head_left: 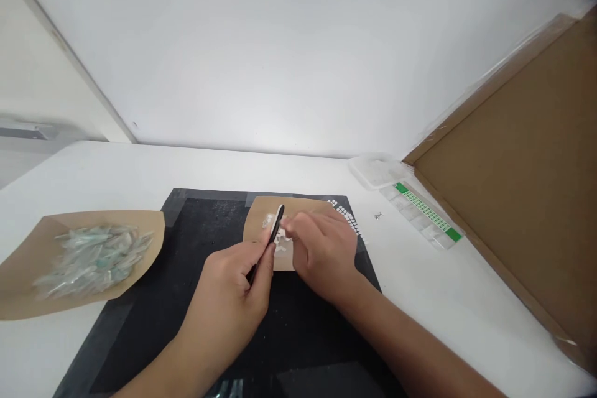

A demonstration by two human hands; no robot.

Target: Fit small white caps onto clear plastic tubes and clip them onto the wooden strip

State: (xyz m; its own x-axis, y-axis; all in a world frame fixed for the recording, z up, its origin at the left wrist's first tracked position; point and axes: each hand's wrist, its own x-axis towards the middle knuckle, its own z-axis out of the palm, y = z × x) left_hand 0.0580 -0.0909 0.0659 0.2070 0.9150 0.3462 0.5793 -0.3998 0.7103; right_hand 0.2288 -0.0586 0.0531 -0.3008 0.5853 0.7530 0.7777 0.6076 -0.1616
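My left hand [233, 292] pinches a black tool [277, 224] – long axis running forward, slightly right – but whether my right hand [326, 252] grasps anything, I can't tell.

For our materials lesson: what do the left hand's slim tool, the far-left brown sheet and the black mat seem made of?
Slim tool: possibly plastic, smooth black edge; too small to settle.
Brown sheet: probably paper or thin card, matt, with curved edges.
Black mat: perhaps rubber or plastic; faint reflections suggest some gloss.
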